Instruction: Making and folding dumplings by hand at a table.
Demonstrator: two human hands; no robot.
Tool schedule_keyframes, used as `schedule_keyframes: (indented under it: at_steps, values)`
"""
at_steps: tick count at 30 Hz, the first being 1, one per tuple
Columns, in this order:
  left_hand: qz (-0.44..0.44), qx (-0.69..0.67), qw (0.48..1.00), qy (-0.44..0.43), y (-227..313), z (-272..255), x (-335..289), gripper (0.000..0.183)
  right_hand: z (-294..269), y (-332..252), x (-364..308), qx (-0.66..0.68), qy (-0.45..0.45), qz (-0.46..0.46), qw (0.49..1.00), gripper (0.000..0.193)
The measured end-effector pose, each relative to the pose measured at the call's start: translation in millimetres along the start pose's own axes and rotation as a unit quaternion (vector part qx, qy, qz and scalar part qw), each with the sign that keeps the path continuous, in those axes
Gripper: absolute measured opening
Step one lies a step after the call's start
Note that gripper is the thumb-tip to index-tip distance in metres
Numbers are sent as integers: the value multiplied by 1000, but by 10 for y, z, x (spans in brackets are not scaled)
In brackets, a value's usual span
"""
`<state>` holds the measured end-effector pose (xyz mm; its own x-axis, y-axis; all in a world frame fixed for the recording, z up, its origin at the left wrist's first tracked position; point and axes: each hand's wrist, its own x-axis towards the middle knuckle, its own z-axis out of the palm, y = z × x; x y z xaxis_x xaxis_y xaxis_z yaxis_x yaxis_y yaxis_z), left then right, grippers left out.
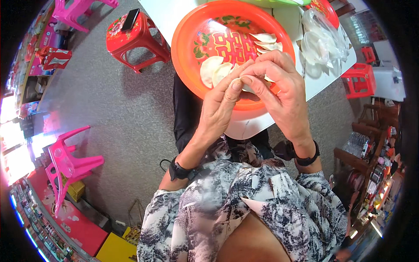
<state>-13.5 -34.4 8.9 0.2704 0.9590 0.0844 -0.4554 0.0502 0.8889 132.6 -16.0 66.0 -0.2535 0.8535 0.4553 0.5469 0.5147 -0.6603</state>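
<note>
Above the near edge of a round red tray (185, 52), my left hand (218, 102) and my right hand (283, 89) meet with thumbs and fingertips pressed together. Pinched between them is a pale dumpling (248, 88), mostly covered by my fingers. Folded white dumplings (211, 70) lie on the tray's left side, partly behind my left hand. Another row of dumplings (266, 38) rests on the right side, above my right hand. Red and green patterns decorate the tray's base.
The tray stands on a white table (246, 126). A clear plastic bag (321, 39) with pale round pieces lies to its right, and a green container (277, 2) is behind. On the left, a red stool (137, 43) carries a phone (130, 19). A pink chair (72, 163) stands lower left.
</note>
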Motion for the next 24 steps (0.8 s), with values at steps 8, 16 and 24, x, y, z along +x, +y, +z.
schedule_keyframes:
  at_steps: [8, 16, 24]
  values:
    - [-35, 1, 999, 8, -48, -49, -16, 45, -19, -10, 14, -8, -26, -5, 1000, 12]
    - [-17, -171, 985, -14, 48, -32, 35, 49, -71, 25, -103, 46, 10, 63, 997, 15]
    - [-25, -63, 997, 40, 37, 87, 35, 43, -88, 74, -116, 42, 11, 34, 998, 10]
